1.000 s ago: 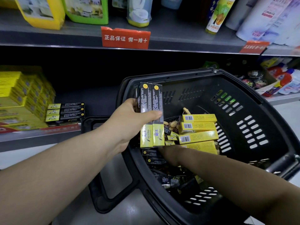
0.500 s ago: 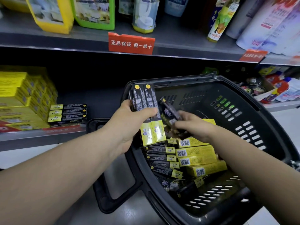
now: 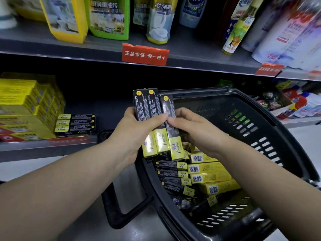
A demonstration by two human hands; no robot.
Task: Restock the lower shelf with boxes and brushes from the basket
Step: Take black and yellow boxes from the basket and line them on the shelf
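- The left hand (image 3: 137,134) has its grip closed round two black-and-yellow boxes (image 3: 147,108). They stand upright side by side, thumb across their fronts, yellow ends down.
- The right hand (image 3: 196,131) pinches a third box (image 3: 169,110) of the same kind between thumb and fingers. It is upright and pressed against the right side of the pair (three boxes in hand in all).
- All three are held over the near left rim of the black basket (image 3: 260,108), in front of the lower shelf (image 3: 43,148).
- In the basket, four yellow boxes (image 3: 208,168) lie with their barcodes up. At least four more black boxes (image 3: 171,173) lie just left of them; those deeper down are too blurred to count.
- On the lower shelf, a stack of three black-and-yellow boxes (image 3: 76,125) lies flat, touching a larger pile of yellow cartons (image 3: 20,105) to its left.
- A red tag (image 3: 145,54) hangs from the shelf above, with cleaner bottles (image 3: 107,18) standing on that shelf.
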